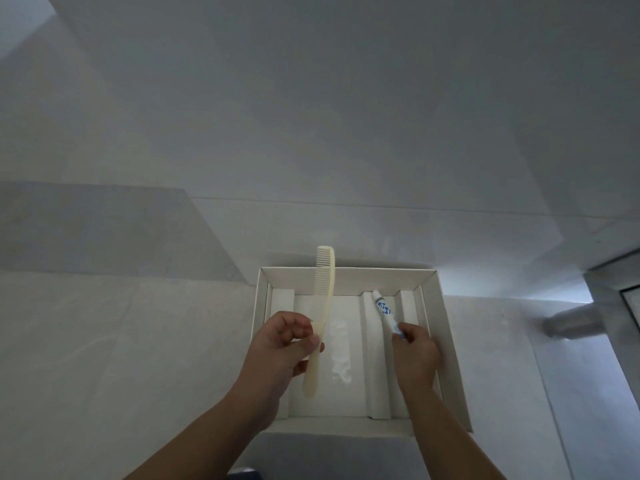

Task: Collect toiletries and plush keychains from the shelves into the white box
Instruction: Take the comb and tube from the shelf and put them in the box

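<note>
left hand (pixel 284 344) pinches the cream comb (pixel 325 306) by its handle, above the middle bay of the white box (pixel 346 272). long axis runs near-to-far, toothed end pointing away from me. right hand (pixel 414 355) grips the toothpaste tube (pixel 384 311) down in the right slot, lengthwise. i judge the comb drops straight down.

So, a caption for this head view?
Left hand holds cream plastic comb over white cardboard box; right hand pinches white-and-blue tube inside.
</note>
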`<state>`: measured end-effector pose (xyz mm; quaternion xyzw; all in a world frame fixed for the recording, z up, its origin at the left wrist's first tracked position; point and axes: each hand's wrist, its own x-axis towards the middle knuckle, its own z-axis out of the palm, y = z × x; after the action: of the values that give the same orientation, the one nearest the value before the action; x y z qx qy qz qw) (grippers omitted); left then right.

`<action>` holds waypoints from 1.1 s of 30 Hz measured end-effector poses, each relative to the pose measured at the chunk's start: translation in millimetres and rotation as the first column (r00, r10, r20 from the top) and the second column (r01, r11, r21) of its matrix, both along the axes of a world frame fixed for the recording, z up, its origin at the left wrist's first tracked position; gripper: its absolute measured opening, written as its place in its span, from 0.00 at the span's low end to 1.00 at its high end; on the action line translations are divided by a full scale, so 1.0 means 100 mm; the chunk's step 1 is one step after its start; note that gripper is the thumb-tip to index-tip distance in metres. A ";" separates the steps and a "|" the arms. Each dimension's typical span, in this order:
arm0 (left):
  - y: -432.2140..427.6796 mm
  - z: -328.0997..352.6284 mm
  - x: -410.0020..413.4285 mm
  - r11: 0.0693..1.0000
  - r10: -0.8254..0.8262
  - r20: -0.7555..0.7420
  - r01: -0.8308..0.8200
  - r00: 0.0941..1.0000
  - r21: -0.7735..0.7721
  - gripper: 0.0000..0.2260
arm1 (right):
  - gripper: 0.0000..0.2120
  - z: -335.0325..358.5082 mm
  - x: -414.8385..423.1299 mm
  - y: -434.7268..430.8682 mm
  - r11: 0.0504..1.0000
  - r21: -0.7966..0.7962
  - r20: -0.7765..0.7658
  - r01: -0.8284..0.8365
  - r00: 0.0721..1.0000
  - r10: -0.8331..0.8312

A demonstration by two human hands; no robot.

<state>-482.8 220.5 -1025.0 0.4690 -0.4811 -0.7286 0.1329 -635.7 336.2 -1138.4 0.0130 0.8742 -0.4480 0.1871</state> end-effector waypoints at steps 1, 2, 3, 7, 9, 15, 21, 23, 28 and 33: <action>0.01 0.00 0.00 1.000 0.000 0.004 0.000 1.000 0.002 0.12 | 0.11 0.00 0.00 0.01 1.000 -0.001 0.011 -0.002 1.000 0.002; 0.03 -0.01 -0.01 1.000 0.001 0.009 -0.001 1.000 0.002 0.12 | 0.12 0.01 -0.01 0.02 1.000 0.000 0.021 -0.006 1.000 0.006; 0.05 -0.01 -0.02 1.000 0.002 0.014 -0.002 1.000 0.002 0.12 | 0.13 0.03 -0.01 0.03 1.000 -0.004 0.031 -0.014 0.999 0.014; 0.12 -0.06 -0.08 1.000 0.007 0.034 -0.007 0.999 0.011 0.10 | 0.14 0.21 0.04 0.07 0.992 -0.088 0.065 -0.095 0.993 0.101; 0.17 -0.09 -0.14 1.000 0.012 0.051 -0.013 0.999 0.018 0.10 | 0.14 0.33 0.08 0.14 0.981 -0.110 0.030 -0.157 0.987 0.161; 0.37 -0.22 -0.37 0.994 -0.030 0.085 0.021 0.996 0.110 0.07 | 0.13 0.71 0.05 0.44 0.945 -0.203 -0.143 -0.257 0.962 0.231; 0.56 -0.39 -0.62 0.993 -0.109 0.156 0.101 0.982 0.058 0.08 | 0.14 0.89 -0.07 0.76 0.958 -0.177 -0.290 -0.225 0.942 0.168; 0.60 -0.47 -0.69 0.992 -0.127 0.172 0.122 0.977 0.041 0.08 | 0.14 0.86 -0.08 0.87 0.966 -0.157 -0.278 -0.206 0.948 0.157; 0.69 -0.64 -0.78 0.981 -0.193 0.218 0.194 0.957 0.017 0.09 | 0.16 0.72 -0.08 1.04 0.976 -0.141 -0.135 -0.167 0.980 0.149; 0.69 -0.79 -0.86 0.968 -0.239 0.253 0.251 0.937 -0.015 0.09 | 0.16 0.62 -0.10 1.10 0.978 -0.144 -0.064 -0.152 0.988 0.144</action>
<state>-568.4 289.6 -1104.5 0.4900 -0.5658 -0.6631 -0.0093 -645.4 446.0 -1076.6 -0.0779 0.8415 -0.4970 0.1970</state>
